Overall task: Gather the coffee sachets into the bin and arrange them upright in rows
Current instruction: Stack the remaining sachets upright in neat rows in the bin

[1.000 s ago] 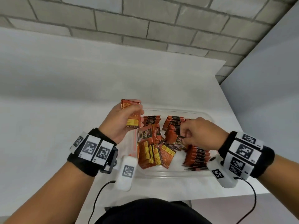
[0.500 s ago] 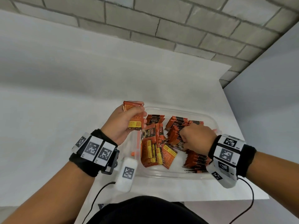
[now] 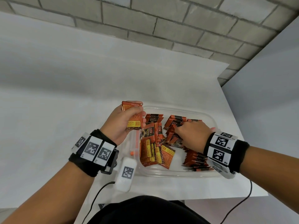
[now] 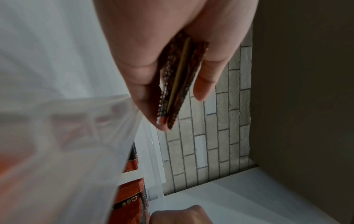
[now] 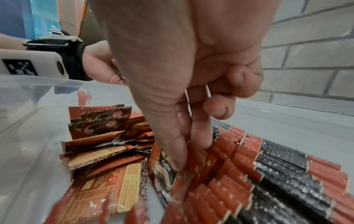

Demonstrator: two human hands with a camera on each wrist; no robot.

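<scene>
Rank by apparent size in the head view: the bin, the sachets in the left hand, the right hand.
1. Bin
2. Right hand
3. Held sachets, partly covered by the left hand

The last two look fairly close.

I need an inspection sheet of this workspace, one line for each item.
Surface: white table, bare beside the bin.
Job's things: clear bin at the near edge; loose sachets lie flat in its left part; upright rows fill its right part.
Clutter: nothing seen.
Grippers: left hand grips a small stack of sachets above the bin's left rim; right hand reaches into the rows, fingers between sachets.
Cables: black cables hang from both wrist cameras over the table edge.
Surroundings: brick wall behind, plain grey wall to the right.
</scene>
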